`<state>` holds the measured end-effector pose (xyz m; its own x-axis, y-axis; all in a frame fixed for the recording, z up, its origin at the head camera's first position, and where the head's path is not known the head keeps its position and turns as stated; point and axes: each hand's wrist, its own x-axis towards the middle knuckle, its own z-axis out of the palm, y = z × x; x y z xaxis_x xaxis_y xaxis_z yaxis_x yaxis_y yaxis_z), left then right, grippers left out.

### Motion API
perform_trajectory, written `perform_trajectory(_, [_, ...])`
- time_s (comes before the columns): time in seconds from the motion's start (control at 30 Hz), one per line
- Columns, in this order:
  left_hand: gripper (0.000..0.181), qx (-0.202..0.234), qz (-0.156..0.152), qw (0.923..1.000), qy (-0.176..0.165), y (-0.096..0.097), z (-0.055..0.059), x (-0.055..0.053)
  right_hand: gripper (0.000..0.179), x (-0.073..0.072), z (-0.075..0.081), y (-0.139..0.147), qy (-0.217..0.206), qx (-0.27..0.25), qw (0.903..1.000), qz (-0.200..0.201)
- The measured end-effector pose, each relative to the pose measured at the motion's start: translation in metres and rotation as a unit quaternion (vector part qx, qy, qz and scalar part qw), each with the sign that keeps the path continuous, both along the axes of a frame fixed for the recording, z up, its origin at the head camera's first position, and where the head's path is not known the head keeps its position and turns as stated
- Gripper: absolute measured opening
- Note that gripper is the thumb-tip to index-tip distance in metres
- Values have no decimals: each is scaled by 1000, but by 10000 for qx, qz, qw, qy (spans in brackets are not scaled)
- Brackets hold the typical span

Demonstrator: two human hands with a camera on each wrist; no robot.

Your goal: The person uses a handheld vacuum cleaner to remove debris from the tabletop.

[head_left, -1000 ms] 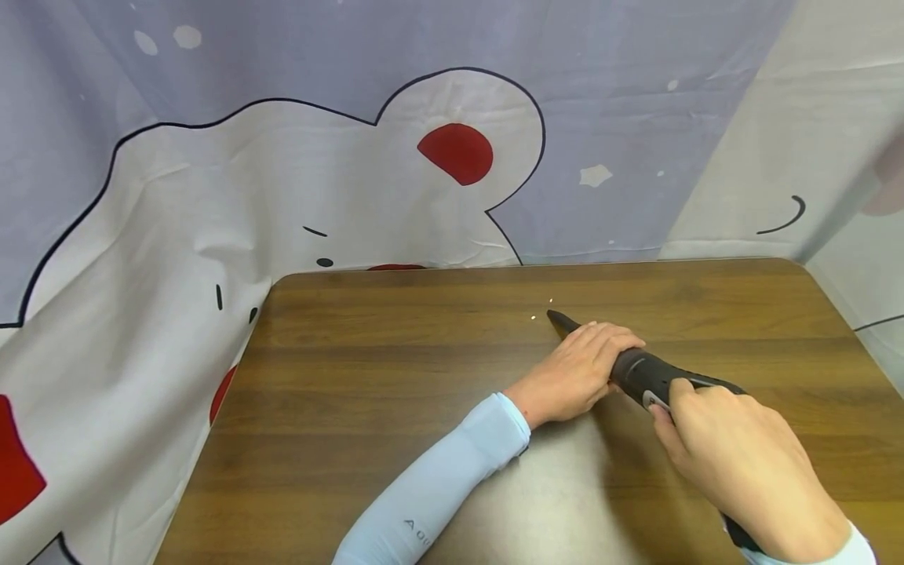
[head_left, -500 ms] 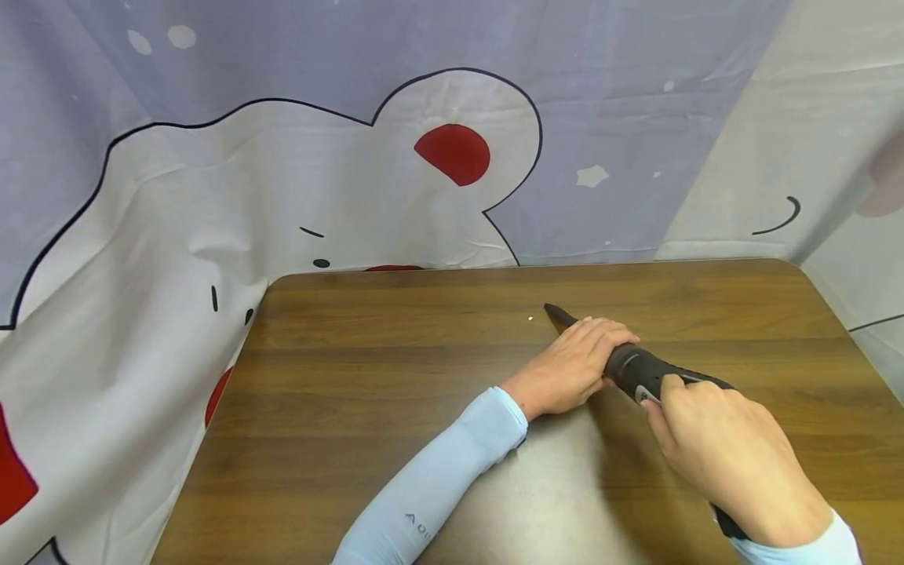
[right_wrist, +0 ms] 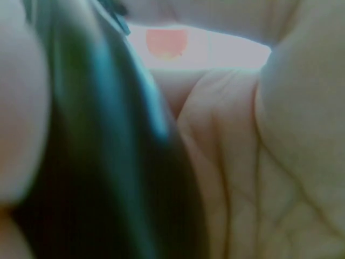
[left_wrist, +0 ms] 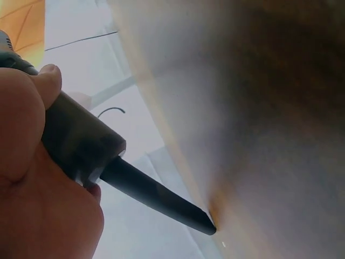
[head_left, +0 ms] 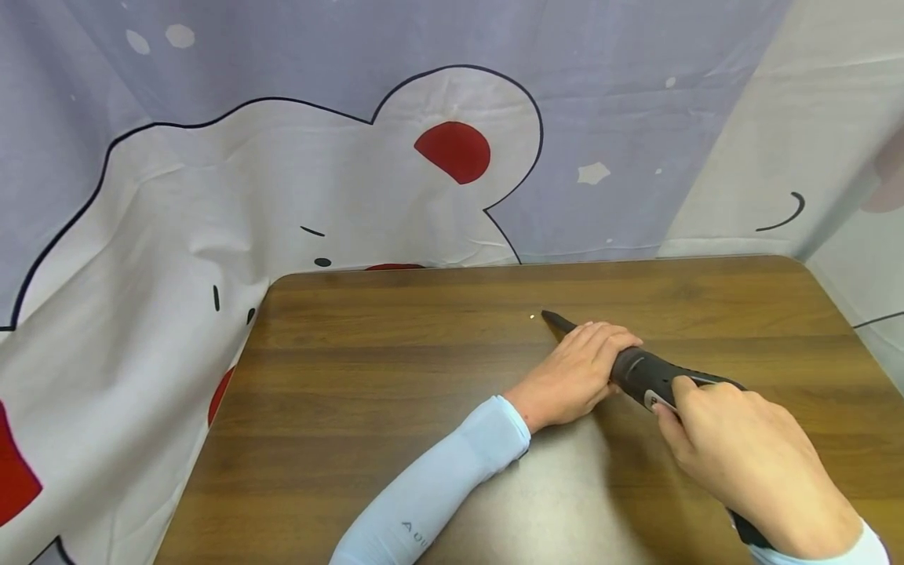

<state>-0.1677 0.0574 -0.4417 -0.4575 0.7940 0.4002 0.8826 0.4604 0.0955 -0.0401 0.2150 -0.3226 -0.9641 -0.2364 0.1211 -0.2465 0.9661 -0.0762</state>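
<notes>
A black handheld vacuum cleaner (head_left: 644, 375) slants across the right part of the table, its narrow nozzle (head_left: 558, 321) pointing to the far left. My right hand (head_left: 756, 463) grips the handle, thumb beside a light grey button area. Further forward, my left hand (head_left: 577, 375) holds the front of the body around its barrel. In the left wrist view the nozzle tip comes down close to the tabletop, beside a tiny white crumb (left_wrist: 223, 244). That crumb lies just left of the tip in the head view. The right wrist view shows the dark handle (right_wrist: 108, 140) blurred against the palm.
The wooden table (head_left: 395, 377) has rounded far corners. A printed curtain (head_left: 339, 188) hangs right behind its far edge and along its left and right sides. A shadow of the vacuum falls over the tabletop below it.
Of two white crumbs, the farther one is gone from the table. The nozzle tip moved slightly away, then back toward me and a little left, nearer the remaining crumb. Both hands kept their hold.
</notes>
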Motion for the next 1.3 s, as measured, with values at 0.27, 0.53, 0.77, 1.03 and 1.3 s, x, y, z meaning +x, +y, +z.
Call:
perform_trajectory(0.27, [68, 2, 86, 9999, -92, -4, 3, 6, 22, 1, 1, 1, -85, 19, 9999, 58])
perform_trajectory(0.53, [69, -110, 219, 9996, -159, -9, 2, 11, 23, 0, 1, 0, -99, -21, 9999, 128])
perform_trajectory(0.77, [67, -149, 304, 9993, -165, -13, 2, 12, 22, -1, -1, -2, -39, -36, 9998, 192])
perform_trajectory(1.03, [66, -141, 443, 9987, -224, -22, 0, 15, 21, -3, -4, -8, -68, -81, 9994, 339])
perform_trajectory(1.3, [69, -255, 704, 9969, -244, -42, -2, 20, 24, -8, -8, -17, -168, -212, 9976, 630])
